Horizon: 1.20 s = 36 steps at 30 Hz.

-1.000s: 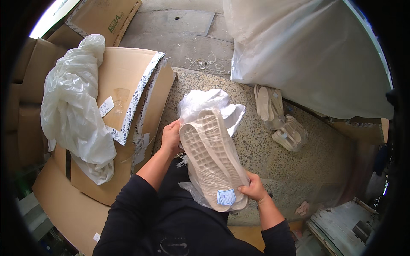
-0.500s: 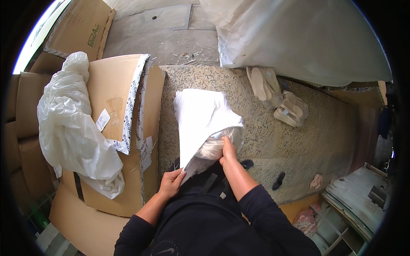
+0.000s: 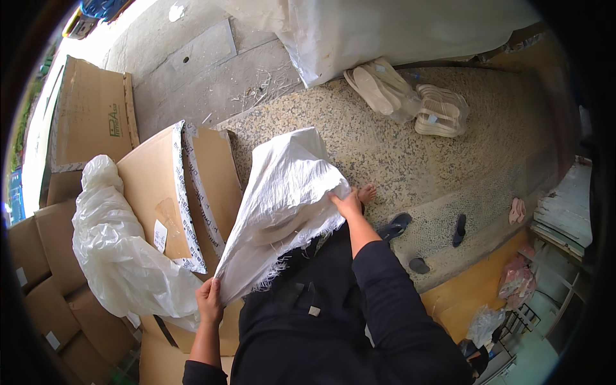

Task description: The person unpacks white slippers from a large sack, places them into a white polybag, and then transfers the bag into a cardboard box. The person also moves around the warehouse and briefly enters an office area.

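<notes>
A white woven sack (image 3: 282,173) with a frayed edge stretches between my two hands in front of my body. My left hand (image 3: 210,299) is closed on its lower left corner, and my right hand (image 3: 348,204) grips its edge at the right. Something pale and layered shows faintly through the cloth; most of it is hidden. On the speckled floor beyond lie two clear-wrapped bundles, one of pale shoe soles (image 3: 375,90) and a second pale sole bundle (image 3: 441,110).
At my left stands a large cardboard box (image 3: 147,154), with a crumpled white plastic bag (image 3: 109,231) over it. More brown cartons (image 3: 64,256) stack at the far left. Dark slippers (image 3: 396,226) lie on the floor near my bare foot. A pale sheet (image 3: 398,32) hangs at the back.
My left hand has moved left and down, pulling the sack's edge out wide. The pale wrapped bundle seen in its mouth is now covered by cloth. The view has turned.
</notes>
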Motion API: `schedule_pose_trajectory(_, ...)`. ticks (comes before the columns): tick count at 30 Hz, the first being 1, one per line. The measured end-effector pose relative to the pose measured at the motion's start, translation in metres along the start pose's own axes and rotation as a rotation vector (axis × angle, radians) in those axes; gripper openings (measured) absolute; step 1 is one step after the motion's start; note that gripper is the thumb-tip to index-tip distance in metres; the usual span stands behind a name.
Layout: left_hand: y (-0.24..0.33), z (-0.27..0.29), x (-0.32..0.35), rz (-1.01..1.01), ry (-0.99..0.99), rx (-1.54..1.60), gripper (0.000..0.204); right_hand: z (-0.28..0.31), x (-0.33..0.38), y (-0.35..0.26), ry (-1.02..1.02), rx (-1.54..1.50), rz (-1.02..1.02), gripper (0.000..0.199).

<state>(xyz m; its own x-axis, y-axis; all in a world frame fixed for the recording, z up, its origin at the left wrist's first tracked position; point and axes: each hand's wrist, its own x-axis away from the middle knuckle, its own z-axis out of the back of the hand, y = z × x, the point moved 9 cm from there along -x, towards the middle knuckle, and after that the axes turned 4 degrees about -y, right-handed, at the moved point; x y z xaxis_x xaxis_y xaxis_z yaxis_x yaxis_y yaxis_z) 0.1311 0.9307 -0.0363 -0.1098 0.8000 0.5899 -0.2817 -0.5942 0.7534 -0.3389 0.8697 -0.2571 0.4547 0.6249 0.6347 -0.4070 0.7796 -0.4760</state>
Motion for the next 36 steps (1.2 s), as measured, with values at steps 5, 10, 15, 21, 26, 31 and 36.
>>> schedule_pose_trajectory(5,-0.018,0.009,-0.006,0.042,0.009,-0.156,0.028,0.025,0.035,-0.004,-0.122,-0.393,0.093,0.038)
schedule_pose_trajectory(10,0.034,-0.030,-0.057,0.153,-0.067,0.119,0.023,0.130,0.117,-0.055,-0.209,-1.285,0.186,0.028)
schedule_pose_trajectory(15,0.114,-0.072,-0.087,-0.098,0.000,0.521,0.019,0.195,0.138,-0.099,-0.012,-1.011,0.316,0.033)
schedule_pose_trajectory(21,0.185,-0.118,-0.101,-0.228,0.037,0.630,0.020,0.263,0.130,-0.127,-0.180,-0.840,0.552,0.047)
schedule_pose_trajectory(26,0.297,-0.186,-0.159,-0.285,0.067,0.423,0.014,0.325,0.095,-0.177,-0.502,-0.854,0.586,0.047)
schedule_pose_trajectory(31,0.378,-0.266,-0.236,-0.409,0.088,0.353,0.016,0.336,0.021,-0.173,-0.639,-0.645,0.679,0.047)
schedule_pose_trajectory(36,0.390,-0.435,-0.296,-0.428,-0.050,-0.835,0.034,0.295,-0.121,-0.133,-0.337,-0.250,0.376,0.045)
